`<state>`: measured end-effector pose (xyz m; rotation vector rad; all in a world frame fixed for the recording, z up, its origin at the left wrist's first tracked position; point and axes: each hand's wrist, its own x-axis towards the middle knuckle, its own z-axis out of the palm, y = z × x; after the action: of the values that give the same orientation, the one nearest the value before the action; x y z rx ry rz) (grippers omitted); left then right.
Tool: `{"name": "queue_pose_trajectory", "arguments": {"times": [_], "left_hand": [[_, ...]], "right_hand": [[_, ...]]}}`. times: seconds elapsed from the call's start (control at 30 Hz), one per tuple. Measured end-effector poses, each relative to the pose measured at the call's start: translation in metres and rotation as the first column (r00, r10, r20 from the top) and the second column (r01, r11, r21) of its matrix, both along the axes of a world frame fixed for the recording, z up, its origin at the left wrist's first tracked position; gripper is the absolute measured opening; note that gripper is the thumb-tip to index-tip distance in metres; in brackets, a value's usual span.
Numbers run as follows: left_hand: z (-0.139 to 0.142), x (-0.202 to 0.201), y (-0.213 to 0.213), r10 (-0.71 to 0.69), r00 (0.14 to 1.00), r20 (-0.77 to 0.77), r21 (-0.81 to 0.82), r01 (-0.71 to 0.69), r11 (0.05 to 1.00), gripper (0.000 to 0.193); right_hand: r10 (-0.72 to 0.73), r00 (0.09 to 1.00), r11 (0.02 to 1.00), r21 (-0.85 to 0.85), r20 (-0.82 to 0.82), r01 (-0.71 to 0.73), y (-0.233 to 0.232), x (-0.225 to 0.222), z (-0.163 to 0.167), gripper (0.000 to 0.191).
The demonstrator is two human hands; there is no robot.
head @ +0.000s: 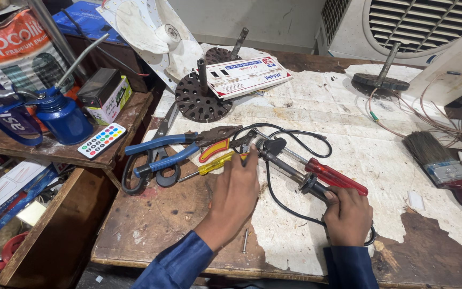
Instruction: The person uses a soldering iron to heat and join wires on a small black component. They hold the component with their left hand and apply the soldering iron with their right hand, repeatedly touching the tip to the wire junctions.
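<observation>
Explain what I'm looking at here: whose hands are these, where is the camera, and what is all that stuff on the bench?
This is one picture from a camera worn on a person's head, looking down at a worn workbench. No machine: just two bare hands. The right hand grips the dark handle of a soldering iron with a black cord. The left hand rests its fingertips by a yellow screwdriver. Nearby lie blue-handled pliers, a red screwdriver, a paintbrush and, on a side shelf, a blue oil can.
</observation>
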<state>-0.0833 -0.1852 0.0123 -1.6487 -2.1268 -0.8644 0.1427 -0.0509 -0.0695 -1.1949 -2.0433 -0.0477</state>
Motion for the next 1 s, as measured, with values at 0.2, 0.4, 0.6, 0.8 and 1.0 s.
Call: {"name": "queue_pose_trajectory", "arguments": {"times": [0.2, 0.4, 0.6, 0.8, 1.0], "left_hand": [[0.0011, 0.0028, 0.0012, 0.006, 0.992, 0.129, -0.155, 0.015, 0.988, 0.055], [-0.0012, 0.0024, 0.0007, -0.034, 0.998, 0.043, -0.019, 0.035, 0.999, 0.06], [-0.0026, 0.0021, 0.0012, 0.012, 0.999, 0.042, -0.037, -0.01, 0.999, 0.062], [-0.0025, 0.0003, 0.0008, 0.005, 0.998, 0.069, -0.015, -0.004, 1.0, 0.057], [-0.0006, -0.0011, -0.0004, -0.032, 0.998, 0.057, 0.015, 0.031, 0.999, 0.06]], "right_hand": [[0.012, 1.0, 1.0, 0.01, -0.004, -0.012, -0.0017, 0.0003, 0.0014, 0.018], [0.0, 1.0, 1.0, 0.017, 0.008, 0.0, -0.001, 0.0014, 0.0013, 0.017], [0.004, 1.0, 0.999, 0.035, 0.013, -0.005, -0.0009, 0.002, 0.0019, 0.017], [0.005, 1.0, 1.0, 0.03, 0.005, -0.005, -0.0001, 0.0023, 0.0006, 0.016], [0.013, 1.0, 0.999, 0.037, 0.001, -0.013, -0.0001, 0.0039, -0.0005, 0.016]]}}
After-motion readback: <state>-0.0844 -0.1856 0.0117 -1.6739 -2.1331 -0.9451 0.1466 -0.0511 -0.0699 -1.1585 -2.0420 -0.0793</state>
